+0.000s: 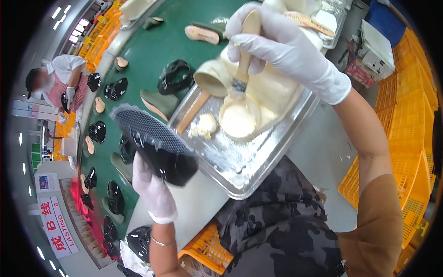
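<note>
My left hand, in a white glove, is closed around a glossy black shoe piece with a grey textured face. It holds the piece tilted beside the metal tray. Above the tray my right hand, also gloved, grips a wooden-handled brush that points down. The bristles are at the far rim of a round cup of white paste; whether they touch the paste I cannot tell. A lump of cream-coloured residue lies left of the cup.
An overturned beige cup and a wooden handle lie in the tray. Green shoe lasts and black shoe pieces line the green conveyor. Orange crates stand right. A co-worker works at far left.
</note>
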`<state>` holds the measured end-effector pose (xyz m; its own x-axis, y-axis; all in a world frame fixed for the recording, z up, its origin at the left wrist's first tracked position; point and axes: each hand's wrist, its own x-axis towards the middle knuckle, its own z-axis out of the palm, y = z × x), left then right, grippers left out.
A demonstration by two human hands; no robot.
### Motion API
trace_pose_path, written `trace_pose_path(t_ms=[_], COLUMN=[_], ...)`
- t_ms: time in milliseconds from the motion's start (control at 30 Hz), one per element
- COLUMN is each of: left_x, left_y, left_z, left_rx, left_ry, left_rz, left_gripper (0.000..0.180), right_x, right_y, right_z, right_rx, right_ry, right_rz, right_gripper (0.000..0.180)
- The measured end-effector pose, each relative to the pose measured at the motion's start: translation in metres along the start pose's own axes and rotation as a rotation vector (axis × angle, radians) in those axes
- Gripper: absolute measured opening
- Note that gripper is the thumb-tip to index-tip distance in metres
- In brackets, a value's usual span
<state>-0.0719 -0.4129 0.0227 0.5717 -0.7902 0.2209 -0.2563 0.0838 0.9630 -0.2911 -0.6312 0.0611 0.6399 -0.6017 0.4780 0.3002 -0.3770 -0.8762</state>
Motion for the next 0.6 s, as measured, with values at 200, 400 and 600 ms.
trace_pose_path(t_ms=[200,400,600], left_x=[0.124,0.232,0.322], left_y=[0.011,-0.002,-0.033], left_z=[0.028,0.091,0.141], left_rx=[0.125,0.474,0.945], left_ry=[-0.19,-0.185,-0.271], left_rz=[-0.129,0.076,0.115], left_gripper=[0.038,0.029,0.023], right_x=[0.006,0.009,0.011], right_y=[0.007,0.007,0.005], right_z=[-0.01,-0.02,-0.026], right_rx=[0.088,-0.158,-0.195], right_ry=[-0.226,-0.302,-0.333], right_rz=[0.188,0.071,0.017], right_gripper=[0.006,0.008,0.017])
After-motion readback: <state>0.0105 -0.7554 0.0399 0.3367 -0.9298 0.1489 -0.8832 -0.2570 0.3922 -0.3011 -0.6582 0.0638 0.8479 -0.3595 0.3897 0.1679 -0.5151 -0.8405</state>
